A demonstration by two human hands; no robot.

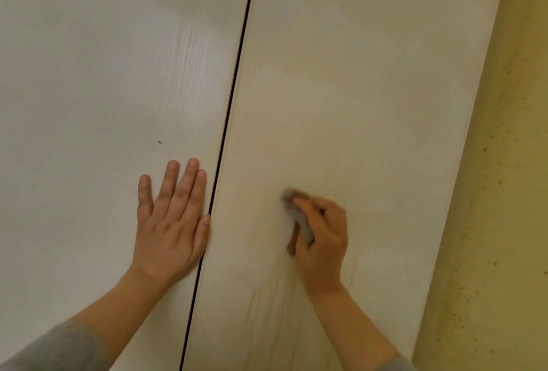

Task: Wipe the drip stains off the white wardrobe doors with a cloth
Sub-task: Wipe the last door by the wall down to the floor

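Grey sleeve cuffs sit at the bottom edge, with bare forearms reaching forward from them. Nearer the middle, the left hand lies flat with straight fingers on the left white wood-grain wardrobe door, just beside the thin dark gap between the doors. The right hand curls around a small grey cloth, blurred, pressed to the right white wardrobe door just above faint vertical drip stains. Past that door's right edge stands a yellow wall dotted with dark specks.
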